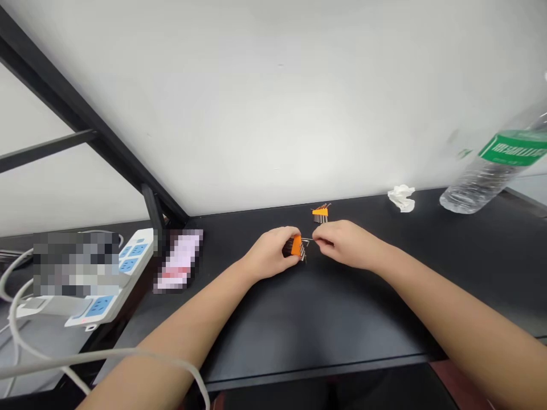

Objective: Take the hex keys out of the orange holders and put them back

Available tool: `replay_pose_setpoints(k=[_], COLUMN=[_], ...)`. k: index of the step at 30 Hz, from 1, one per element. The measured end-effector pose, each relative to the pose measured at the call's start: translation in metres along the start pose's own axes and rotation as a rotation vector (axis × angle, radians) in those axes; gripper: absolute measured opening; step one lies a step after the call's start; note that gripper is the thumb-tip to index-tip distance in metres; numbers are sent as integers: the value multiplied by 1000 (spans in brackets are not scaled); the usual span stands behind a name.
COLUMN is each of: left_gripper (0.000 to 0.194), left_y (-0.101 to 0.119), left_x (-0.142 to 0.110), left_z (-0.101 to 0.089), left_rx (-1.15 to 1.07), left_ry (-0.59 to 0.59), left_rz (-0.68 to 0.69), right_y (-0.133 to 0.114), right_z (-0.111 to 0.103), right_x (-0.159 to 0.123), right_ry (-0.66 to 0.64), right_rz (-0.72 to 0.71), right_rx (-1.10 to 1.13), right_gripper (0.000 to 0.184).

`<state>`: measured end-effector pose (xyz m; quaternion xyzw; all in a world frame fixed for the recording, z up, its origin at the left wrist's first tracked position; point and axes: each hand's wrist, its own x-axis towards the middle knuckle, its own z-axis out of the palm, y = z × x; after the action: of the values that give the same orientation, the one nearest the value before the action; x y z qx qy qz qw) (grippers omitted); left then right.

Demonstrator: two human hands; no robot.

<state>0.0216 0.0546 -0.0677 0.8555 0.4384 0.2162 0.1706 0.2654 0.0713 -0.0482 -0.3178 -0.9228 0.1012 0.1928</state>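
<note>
Over the middle of the black desk, my left hand [273, 251] is closed around an orange hex key holder [296, 245], thumb below and fingers above. Several metal hex keys stick out of the holder's right side. My right hand [335, 242] pinches a thin metal hex key [309, 240] that reaches leftward to the holder; whether its tip sits in a slot is too small to tell. Behind my right hand lies a second orange hex key holder [320, 212] with several keys in it, touched by neither hand.
A clear water bottle [487, 171] with a green label stands right, near a crumpled white tissue [401, 198]. Left are a white power strip [123, 273], a blurred-out packet [179, 261] and a black metal frame [81, 114]. A white cable [106, 354] crosses before my left forearm.
</note>
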Motion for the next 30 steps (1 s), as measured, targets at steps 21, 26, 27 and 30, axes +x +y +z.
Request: replay_pose_setpoints(k=[21, 26, 27, 30], left_gripper=[37, 63, 64, 55], left_y=[2, -2, -2, -4], left_x=[0, 1, 2, 2], left_z=[13, 15, 15, 15], left_rx=[-174, -33, -18, 15], left_ry=[93, 69, 61, 50], left_rz=[0, -8, -8, -9], right_y=[2, 6, 6, 1], right_z=[38, 43, 44, 47], right_x=[13, 12, 11, 10], right_ry=[163, 206, 200, 169], right_rz=[342, 79, 27, -17], right_rx=[1027, 420, 290, 60], right_gripper=[14, 25, 29, 27])
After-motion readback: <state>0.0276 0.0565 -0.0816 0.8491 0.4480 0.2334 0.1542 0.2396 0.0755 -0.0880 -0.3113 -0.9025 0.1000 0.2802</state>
